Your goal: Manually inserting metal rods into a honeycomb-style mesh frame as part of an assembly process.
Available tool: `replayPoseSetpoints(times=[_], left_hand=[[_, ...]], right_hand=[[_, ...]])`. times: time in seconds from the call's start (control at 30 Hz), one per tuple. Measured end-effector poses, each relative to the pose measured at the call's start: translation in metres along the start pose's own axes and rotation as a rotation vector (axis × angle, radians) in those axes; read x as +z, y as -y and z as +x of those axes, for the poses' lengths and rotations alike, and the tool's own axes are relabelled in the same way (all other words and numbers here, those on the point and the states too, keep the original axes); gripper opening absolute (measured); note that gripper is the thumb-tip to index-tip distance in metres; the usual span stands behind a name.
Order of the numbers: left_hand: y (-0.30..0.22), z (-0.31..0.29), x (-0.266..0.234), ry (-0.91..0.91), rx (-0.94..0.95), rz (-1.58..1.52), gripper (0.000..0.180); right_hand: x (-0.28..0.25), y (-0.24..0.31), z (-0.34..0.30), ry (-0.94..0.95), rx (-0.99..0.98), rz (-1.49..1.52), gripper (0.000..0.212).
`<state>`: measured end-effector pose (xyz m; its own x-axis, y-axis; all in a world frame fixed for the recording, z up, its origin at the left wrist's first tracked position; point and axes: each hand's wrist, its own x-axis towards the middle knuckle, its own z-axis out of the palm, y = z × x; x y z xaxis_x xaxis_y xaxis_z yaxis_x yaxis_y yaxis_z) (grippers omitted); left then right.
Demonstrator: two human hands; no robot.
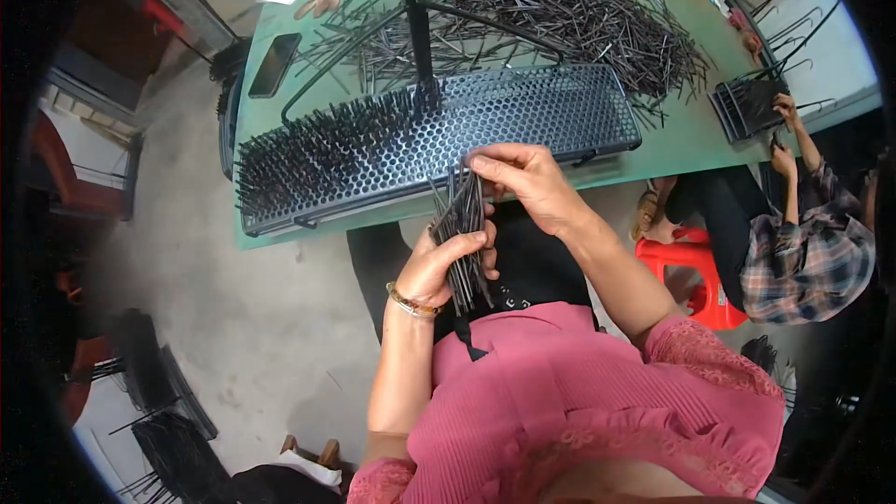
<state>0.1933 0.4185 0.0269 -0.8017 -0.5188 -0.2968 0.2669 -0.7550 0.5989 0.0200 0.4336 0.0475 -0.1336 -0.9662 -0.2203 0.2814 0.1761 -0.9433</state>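
Observation:
My left hand [437, 266] is wrapped round a bundle of thin dark strips [461, 266], held roughly upright just before the table edge. At the upper end of that bundle, my right hand [530, 185] pinches with thumb and forefinger on the strip tips; exactly how many it grips I cannot make out. Just beyond both hands lies a long perforated metal rack [532, 112], tilted toward me. Dark strips [327, 145] stand packed in the holes of its left half, while the holes on the right show bare.
A large heap of loose dark strips [560, 0] covers the back of the green table [597, 168]. A black post [417, 19] with braces rises behind the rack. A phone [274, 65] lies at left. To the right, a co-worker's hands [786, 131] work beside a red stool [691, 271].

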Motion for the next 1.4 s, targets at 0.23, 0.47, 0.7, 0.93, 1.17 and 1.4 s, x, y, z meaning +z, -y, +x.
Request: replayPoseSetpoints(times=[0.23,0.47,0.7,0.93,1.17,1.4], left_hand=[[0.002,0.025,-0.006,-0.047,0.024,-0.070,0.036],[0.001,0.034,0.002,-0.082,-0.042,-0.107,0.039],[0.005,0.032,0.008,-0.092,-0.044,-0.177,0.028],[0.009,0.040,0.002,-0.188,-0.066,-0.165,0.034],[0.009,0.036,-0.003,-0.187,-0.052,-0.144,0.038],[0.006,0.031,-0.002,-0.213,-0.064,-0.098,0.034]], right_hand=[[-0.026,0.027,0.036,-0.098,-0.176,0.035,0.025],[-0.046,0.059,0.075,-0.137,-0.508,-0.396,0.022],[-0.036,0.064,0.098,-0.089,-0.647,-0.491,0.016],[-0.032,0.039,0.123,-0.184,-0.805,-0.548,0.016],[-0.034,0.029,0.136,-0.192,-0.757,-0.553,0.016],[-0.037,0.023,0.138,-0.172,-0.773,-0.541,0.018]])
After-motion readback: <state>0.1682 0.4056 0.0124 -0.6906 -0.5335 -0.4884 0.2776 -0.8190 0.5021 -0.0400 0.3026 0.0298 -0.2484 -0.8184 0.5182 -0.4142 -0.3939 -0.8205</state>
